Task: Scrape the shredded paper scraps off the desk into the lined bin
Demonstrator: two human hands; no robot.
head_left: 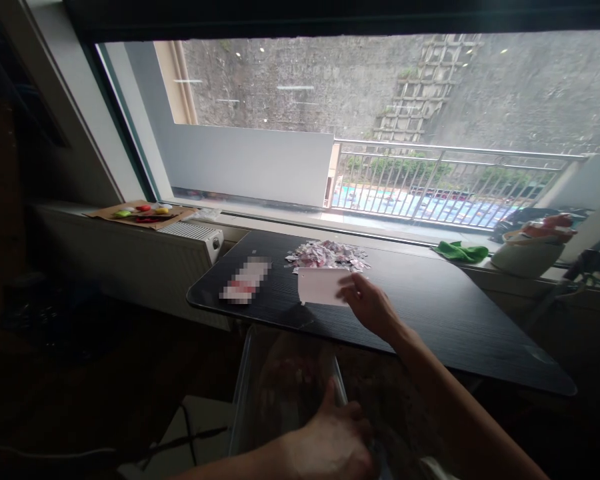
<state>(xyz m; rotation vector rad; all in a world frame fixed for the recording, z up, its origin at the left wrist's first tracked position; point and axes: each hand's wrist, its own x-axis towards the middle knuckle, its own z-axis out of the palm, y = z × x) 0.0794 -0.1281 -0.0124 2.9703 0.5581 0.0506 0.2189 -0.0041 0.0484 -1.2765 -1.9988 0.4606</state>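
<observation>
My right hand (373, 305) is over the black table, its fingers closed at the right end of a pale pinkish card (320, 285). The card stands on edge near a heap of small paper scraps (325, 253). Below the table's front edge, my left hand (337, 433) grips the right side of a clear plastic bin (243, 380), thumb up along the rim. Its fingertips are in shadow. What lies in the bin is too dark to make out. To the left of the card lies a blurred-out white and red item (246, 280).
The black table (420, 307) stands against a window ledge. A radiator (130, 247) is at left, with cardboard (110, 212) and colourful small items on top. A green cloth (461, 251) and a pale container (525, 257) sit on the right ledge. A stool (200, 417) is below left.
</observation>
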